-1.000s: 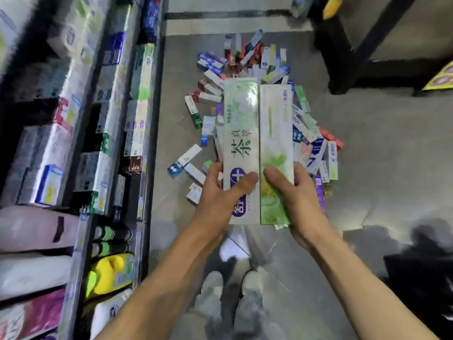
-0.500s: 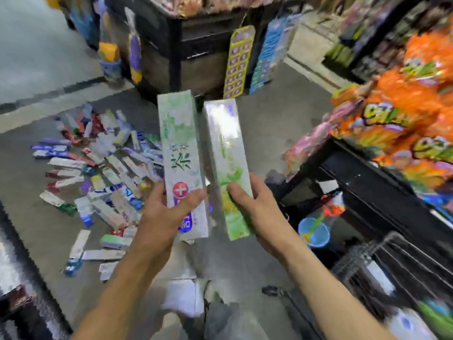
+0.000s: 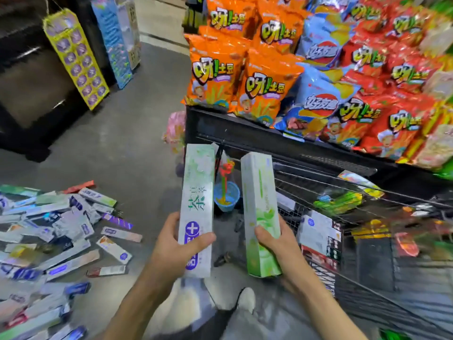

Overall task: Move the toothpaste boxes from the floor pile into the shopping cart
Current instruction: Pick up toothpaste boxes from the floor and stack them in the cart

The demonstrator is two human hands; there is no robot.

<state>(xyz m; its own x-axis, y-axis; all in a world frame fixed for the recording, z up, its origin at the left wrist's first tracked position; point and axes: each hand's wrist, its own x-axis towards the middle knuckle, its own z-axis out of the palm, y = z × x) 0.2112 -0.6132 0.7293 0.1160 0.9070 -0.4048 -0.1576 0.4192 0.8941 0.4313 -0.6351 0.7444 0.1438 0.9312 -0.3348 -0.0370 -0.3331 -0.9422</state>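
My left hand [image 3: 179, 251] grips the lower end of a white toothpaste box with a purple cross [image 3: 197, 204], held upright. My right hand [image 3: 277, 244] holds a white and green toothpaste box [image 3: 259, 204] the same way, a short gap apart. Both boxes hover in front of me, just left of the wire shopping cart [image 3: 367, 278], which has several items inside. The floor pile of toothpaste boxes [image 3: 54, 236] spreads over the grey floor at lower left.
A black display stand [image 3: 245, 133] loaded with orange and red snack bags [image 3: 269, 77] rises behind the cart. A small blue bucket toy [image 3: 226, 196] sits on the floor between the boxes. Hanging card strips [image 3: 76, 57] stand at upper left. My shoes show at the bottom.
My view has swung right, from the shelf and floor pile to the cart and snack display. Both hands carried their boxes along, and the boxes have drawn slightly apart.
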